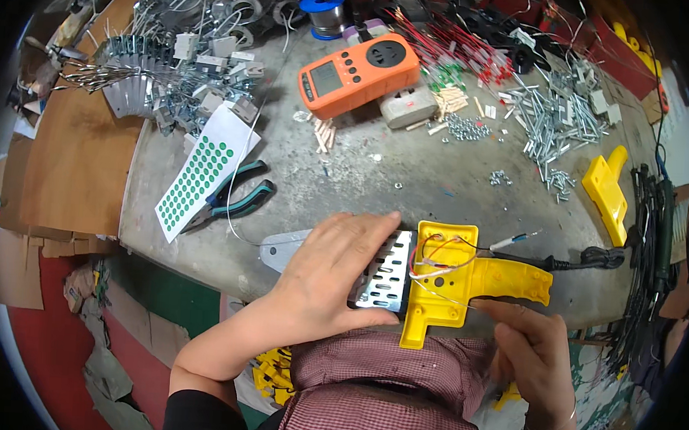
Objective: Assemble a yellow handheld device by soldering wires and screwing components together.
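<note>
My left hand (326, 268) is closed around a shiny perforated metal cover (389, 270), thumb at its near edge and fingers over its far edge. A flat grey metal plate (279, 250) sticks out to the left from under this hand. Joined to the cover's right side is an open yellow plastic handle shell (514, 279), its inside facing up. Red, white and black wires loop in the shell, and a white sleeved wire end (514, 241) points out to the right. At the shell's near right, my right hand (534, 349) pinches the end of a thin pale wire (445, 298).
Pliers (240, 198) and a sheet of green round stickers (199, 172) lie to the left. An orange meter (359, 76), a solder spool (325, 15), screws (552, 117) and red wires (462, 46) fill the back. Another yellow shell (607, 194) and a black cord (595, 259) lie right.
</note>
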Demonstrator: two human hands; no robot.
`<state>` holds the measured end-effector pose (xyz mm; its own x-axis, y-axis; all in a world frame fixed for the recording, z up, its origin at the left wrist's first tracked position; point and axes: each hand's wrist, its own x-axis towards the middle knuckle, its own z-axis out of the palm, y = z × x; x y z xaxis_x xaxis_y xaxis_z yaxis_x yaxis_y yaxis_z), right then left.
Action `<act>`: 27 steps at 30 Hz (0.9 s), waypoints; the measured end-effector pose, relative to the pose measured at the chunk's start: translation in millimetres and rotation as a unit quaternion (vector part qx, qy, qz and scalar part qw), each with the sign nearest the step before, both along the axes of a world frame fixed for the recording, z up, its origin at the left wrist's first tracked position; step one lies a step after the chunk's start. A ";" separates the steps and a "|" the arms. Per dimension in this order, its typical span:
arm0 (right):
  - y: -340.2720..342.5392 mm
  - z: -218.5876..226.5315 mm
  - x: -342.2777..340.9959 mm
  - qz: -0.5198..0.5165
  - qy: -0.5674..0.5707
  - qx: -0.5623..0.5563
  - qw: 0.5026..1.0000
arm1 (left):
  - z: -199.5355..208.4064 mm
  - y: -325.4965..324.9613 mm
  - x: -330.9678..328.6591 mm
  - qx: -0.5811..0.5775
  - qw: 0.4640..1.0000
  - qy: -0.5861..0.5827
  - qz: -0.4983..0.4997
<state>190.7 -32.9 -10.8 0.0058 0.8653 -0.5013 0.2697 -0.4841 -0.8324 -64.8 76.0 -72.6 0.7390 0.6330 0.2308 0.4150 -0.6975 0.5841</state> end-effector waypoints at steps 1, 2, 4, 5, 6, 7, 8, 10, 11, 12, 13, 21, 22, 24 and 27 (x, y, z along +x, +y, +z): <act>-1.1 0.8 1.1 -0.027 0.032 -0.038 0.998 | -0.6 0.7 0.8 -0.005 1.000 -0.005 -0.003; -0.4 -0.3 2.1 -0.022 0.035 -0.038 0.998 | -0.6 0.0 0.3 -0.005 1.000 -0.002 0.002; 1.3 -2.6 3.9 -0.027 0.039 -0.080 0.996 | -0.8 -1.6 -0.9 -0.004 1.000 -0.007 0.004; 3.6 -4.4 5.6 -0.024 0.040 -0.081 0.996 | -0.4 -2.5 -1.6 -0.005 1.000 -0.005 0.008; 7.4 -6.4 7.6 -0.002 0.030 -0.079 0.996 | 0.3 -3.4 -2.2 -0.003 1.000 0.000 0.013; 10.0 -5.1 9.0 0.014 0.017 -0.077 0.997 | 1.1 -2.7 -1.2 -0.004 1.000 0.002 0.012; 12.6 -3.7 8.6 0.015 0.017 -0.079 0.997 | 0.7 -2.2 -1.2 -0.005 1.000 0.002 0.013; 17.5 0.6 5.2 0.059 0.000 -0.067 0.996 | -0.5 -1.5 -1.9 -0.011 1.000 -0.002 0.013; 18.4 0.4 3.8 0.057 -0.002 -0.069 0.996 | -0.1 -1.1 -0.9 -0.013 1.000 -0.003 0.010; 19.5 -1.9 2.1 0.065 0.009 -0.054 0.996 | 0.6 -0.7 -0.1 -0.012 1.000 -0.003 0.010; 20.5 -4.2 -0.2 0.073 0.020 -0.040 0.996 | 0.8 -0.4 0.6 -0.012 1.000 -0.003 0.009; 26.0 -18.5 -15.7 0.034 0.045 -0.007 0.998 | 1.5 -0.5 2.4 -0.009 1.000 -0.010 0.008; 25.5 -21.9 -17.2 0.031 0.046 0.011 0.998 | 1.2 -0.6 2.6 -0.012 1.000 -0.011 0.002; 23.1 -26.0 -18.1 0.026 0.043 0.027 0.998 | 0.0 -0.8 3.1 -0.001 1.000 -0.007 0.008; 19.1 -23.9 -18.2 0.056 0.069 -0.001 0.996 | -0.1 -0.8 2.8 0.010 1.000 0.009 0.016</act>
